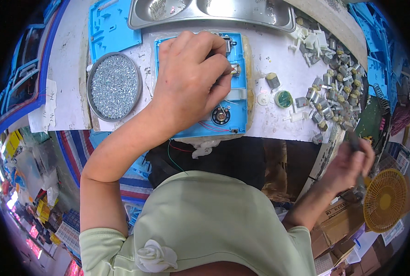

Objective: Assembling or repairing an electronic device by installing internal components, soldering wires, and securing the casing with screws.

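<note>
A light blue plastic casing (239, 99) lies on the white worktable, with a round black speaker (220, 116), red wires and small metal parts inside. My left hand (186, 78) is over its left and middle part, with fingers curled inward and pressed together. The hand itself hides whatever its fingertips hold. Off the table's right end, my right hand (345, 168) is closed around a slim dark tool (354, 141). Blur hides the tool's exact kind. Left of the casing stands a round grey dish (90, 87) full of small silvery screws (115, 86).
A metal tray (214, 18) with hollows lies beyond the casing, next to another blue plastic panel (110, 39). Many small motors (327, 103) and white plastic parts (315, 41) are heaped at right, near a green round piece (283, 99). A yellow basket (385, 200) sits below my right hand.
</note>
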`<state>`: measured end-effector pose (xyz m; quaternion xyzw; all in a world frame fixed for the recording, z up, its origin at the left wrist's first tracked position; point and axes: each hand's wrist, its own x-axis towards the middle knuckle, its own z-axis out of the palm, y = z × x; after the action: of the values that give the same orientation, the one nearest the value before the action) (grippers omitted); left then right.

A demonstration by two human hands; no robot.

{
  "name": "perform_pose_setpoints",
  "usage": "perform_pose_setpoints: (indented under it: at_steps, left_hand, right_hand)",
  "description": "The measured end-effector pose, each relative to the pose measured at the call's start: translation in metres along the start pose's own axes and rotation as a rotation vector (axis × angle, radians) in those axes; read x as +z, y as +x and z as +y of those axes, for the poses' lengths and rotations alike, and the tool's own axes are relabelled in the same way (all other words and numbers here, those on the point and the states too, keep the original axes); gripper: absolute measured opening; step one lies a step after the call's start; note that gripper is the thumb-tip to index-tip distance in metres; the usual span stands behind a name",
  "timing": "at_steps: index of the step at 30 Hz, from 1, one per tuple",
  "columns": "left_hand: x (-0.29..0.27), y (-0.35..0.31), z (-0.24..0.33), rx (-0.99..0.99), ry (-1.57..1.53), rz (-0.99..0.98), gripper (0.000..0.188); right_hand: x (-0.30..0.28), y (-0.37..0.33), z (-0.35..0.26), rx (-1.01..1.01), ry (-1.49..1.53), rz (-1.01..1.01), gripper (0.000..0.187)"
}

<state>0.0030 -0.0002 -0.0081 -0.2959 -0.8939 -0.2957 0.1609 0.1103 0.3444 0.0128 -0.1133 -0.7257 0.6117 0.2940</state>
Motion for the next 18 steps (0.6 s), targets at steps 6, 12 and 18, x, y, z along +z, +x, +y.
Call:
perform_pose_setpoints:
  at_steps: [6, 12, 18]
  left_hand:
    - [0.002, 0.002, -0.001, 0.006, -0.001, 0.01, 0.018]
    - [0.0, 0.002, -0.001, -0.004, -0.009, 0.006, 0.019]
    - [0.0, 0.001, -0.001, -0.004, -0.008, 0.002, 0.019]
  right_hand:
    - [0.088, -0.025, 0.001, -0.197, -0.002, -0.611, 0.028]
    - [0.104, -0.018, 0.004, -0.312, -0.062, -0.645, 0.028]
    - [0.102, -0.016, -0.002, -0.288, -0.117, -0.689, 0.029]
